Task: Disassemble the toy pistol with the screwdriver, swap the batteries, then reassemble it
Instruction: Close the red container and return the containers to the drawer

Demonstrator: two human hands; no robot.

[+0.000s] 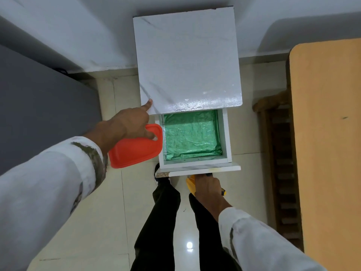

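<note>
Cabinet open: left hand holds one lid, right hand one yellow object.

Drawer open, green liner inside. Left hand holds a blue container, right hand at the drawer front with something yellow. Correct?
One error: the container in the left hand is red-orange, not blue, as the head view shows. The rest holds: the drawer is open with a green liner, and the right hand is at the drawer front with a yellow object.

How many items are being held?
2: red container in the left hand, beside the open drawer; yellow item in the right hand, below the drawer front. More may be hidden.
</note>
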